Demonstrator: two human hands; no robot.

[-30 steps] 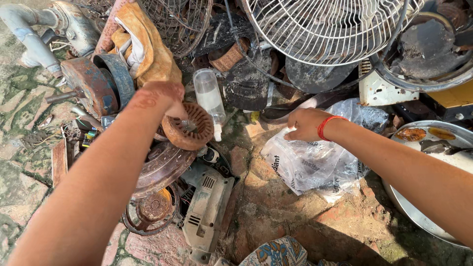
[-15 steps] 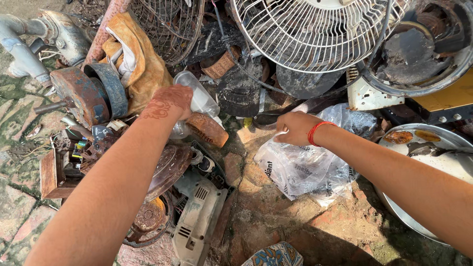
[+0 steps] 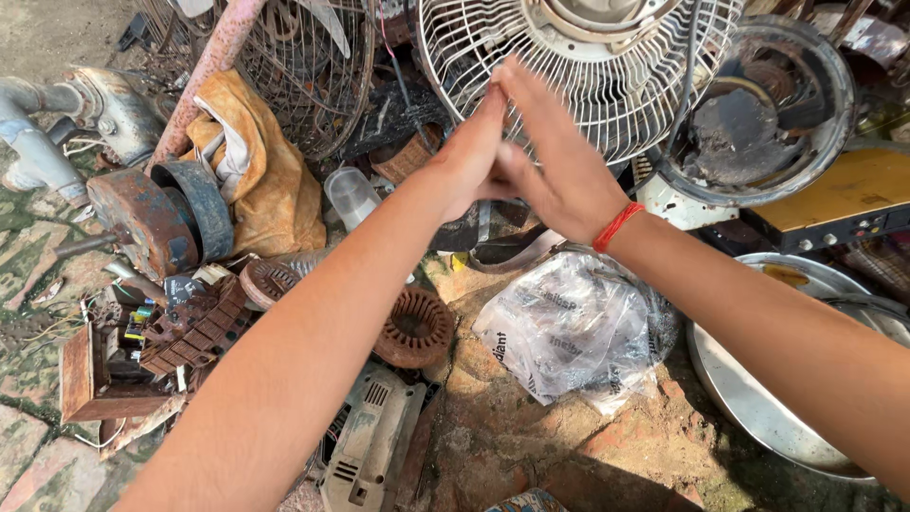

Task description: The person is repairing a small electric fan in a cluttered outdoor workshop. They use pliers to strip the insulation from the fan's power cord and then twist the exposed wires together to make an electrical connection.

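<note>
left hand [image 3: 466, 156] open, flat, nothing held | right hand [image 3: 550, 156] open, pressed against left | both raised before fan grille [image 3: 664, 85] | stator [image 3: 414, 327] and bag [image 3: 569, 327] seen below

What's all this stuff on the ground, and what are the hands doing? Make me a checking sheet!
Surface: bare ground of earth and worn bricks, partly in shade.
Job's things: rusty ring-shaped motor core lies on the ground, untouched.
Clutter: white fan guard, crumpled clear plastic bag, grey tool casing, orange cloth, round metal tray, clear plastic cup, rusty pulley motor.
Hands: left hand and right hand pressed together in the air, holding nothing; red thread on the right wrist.
Cables: thin loose wires at left.
Surroundings: wire fan cages, grey pipe.
</note>
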